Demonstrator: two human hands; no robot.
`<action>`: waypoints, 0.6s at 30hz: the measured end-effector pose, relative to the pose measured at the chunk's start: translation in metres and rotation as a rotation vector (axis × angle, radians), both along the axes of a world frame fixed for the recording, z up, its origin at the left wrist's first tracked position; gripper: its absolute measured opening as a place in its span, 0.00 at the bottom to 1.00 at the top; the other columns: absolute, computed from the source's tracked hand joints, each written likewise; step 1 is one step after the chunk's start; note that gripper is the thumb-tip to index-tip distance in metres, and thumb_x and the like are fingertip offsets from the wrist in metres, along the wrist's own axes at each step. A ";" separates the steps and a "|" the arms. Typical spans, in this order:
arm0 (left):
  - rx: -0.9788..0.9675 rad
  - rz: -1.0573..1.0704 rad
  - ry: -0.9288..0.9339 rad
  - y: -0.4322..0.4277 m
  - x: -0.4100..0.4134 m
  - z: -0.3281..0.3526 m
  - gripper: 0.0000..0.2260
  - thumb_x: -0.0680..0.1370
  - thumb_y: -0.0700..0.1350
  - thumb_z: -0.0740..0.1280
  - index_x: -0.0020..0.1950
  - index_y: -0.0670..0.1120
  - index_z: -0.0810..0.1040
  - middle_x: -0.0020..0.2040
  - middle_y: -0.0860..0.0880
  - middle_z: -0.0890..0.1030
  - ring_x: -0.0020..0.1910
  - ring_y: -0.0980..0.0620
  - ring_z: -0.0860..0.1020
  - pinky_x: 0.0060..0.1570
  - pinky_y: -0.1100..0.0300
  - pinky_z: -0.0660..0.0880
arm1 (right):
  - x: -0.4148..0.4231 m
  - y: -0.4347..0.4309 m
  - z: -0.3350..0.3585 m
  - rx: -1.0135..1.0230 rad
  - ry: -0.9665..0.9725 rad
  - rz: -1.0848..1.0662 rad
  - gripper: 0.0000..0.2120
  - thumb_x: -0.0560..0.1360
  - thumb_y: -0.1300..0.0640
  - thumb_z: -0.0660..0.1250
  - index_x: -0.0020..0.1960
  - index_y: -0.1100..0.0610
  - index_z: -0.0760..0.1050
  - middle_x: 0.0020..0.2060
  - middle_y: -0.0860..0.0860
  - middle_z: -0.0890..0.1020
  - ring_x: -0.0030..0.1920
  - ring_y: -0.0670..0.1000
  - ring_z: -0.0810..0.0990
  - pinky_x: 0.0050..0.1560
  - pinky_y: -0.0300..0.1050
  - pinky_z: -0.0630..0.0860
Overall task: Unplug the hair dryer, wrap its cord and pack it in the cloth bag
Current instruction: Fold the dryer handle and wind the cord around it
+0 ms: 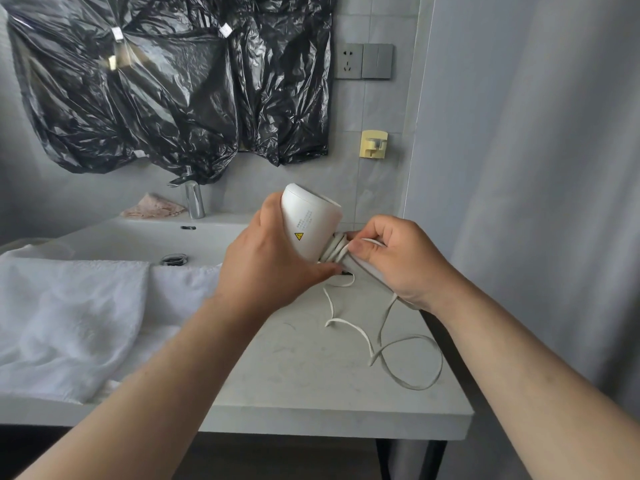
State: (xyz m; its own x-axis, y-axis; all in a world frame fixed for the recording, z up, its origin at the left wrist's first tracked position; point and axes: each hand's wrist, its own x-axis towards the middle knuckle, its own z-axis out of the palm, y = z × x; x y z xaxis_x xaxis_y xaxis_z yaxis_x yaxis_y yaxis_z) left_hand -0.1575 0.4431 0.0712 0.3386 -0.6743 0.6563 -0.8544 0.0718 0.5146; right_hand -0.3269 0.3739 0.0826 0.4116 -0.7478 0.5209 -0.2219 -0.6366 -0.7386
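One pale grey countertop (277, 375) fills the lower middle of the view, with a white sink (131, 237) set into it on the left and a chrome faucet (194, 202) behind the basin. The wall is grey tile; crumpled black plastic sheeting (173, 81) is taped across its upper part, beside a wall socket (348, 61) and a yellow hook (373, 143). A white towel (69, 323) lies draped over the sink's near edge, and a pinkish cloth (156, 207) sits by the faucet.

Above the counter, the left hand (270, 268) grips the white hair dryer (311, 220) round its body. The right hand (391, 258) curls round the grey handle, thumb pressing several wound turns of the cord (408, 362), whose loose length trails in loops on the counter.
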 end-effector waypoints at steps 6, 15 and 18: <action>-0.026 -0.036 -0.033 0.001 -0.002 0.001 0.46 0.60 0.60 0.80 0.72 0.50 0.63 0.61 0.51 0.76 0.58 0.46 0.76 0.48 0.58 0.68 | -0.001 0.005 0.000 0.087 -0.106 0.068 0.03 0.74 0.65 0.71 0.43 0.59 0.80 0.36 0.48 0.83 0.37 0.38 0.80 0.42 0.29 0.75; 0.036 -0.109 0.113 0.003 0.008 0.008 0.45 0.56 0.60 0.82 0.68 0.51 0.68 0.55 0.52 0.79 0.56 0.45 0.77 0.52 0.50 0.75 | 0.001 0.003 -0.004 0.114 -0.095 -0.043 0.06 0.68 0.57 0.78 0.36 0.54 0.81 0.31 0.47 0.83 0.34 0.41 0.80 0.40 0.37 0.78; 0.059 -0.111 0.011 0.006 0.012 0.015 0.46 0.56 0.61 0.82 0.70 0.52 0.68 0.56 0.51 0.80 0.56 0.44 0.78 0.54 0.49 0.75 | 0.000 -0.002 0.000 0.128 0.010 -0.047 0.08 0.67 0.55 0.79 0.38 0.57 0.82 0.33 0.53 0.85 0.34 0.46 0.81 0.42 0.46 0.82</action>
State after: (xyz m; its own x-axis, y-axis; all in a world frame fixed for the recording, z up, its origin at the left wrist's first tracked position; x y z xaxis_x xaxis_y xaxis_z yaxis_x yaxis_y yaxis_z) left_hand -0.1451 0.4493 0.0860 0.2668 -0.7453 0.6111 -0.8374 0.1346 0.5297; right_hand -0.3273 0.3720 0.0827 0.3791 -0.8265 0.4162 -0.2573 -0.5262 -0.8105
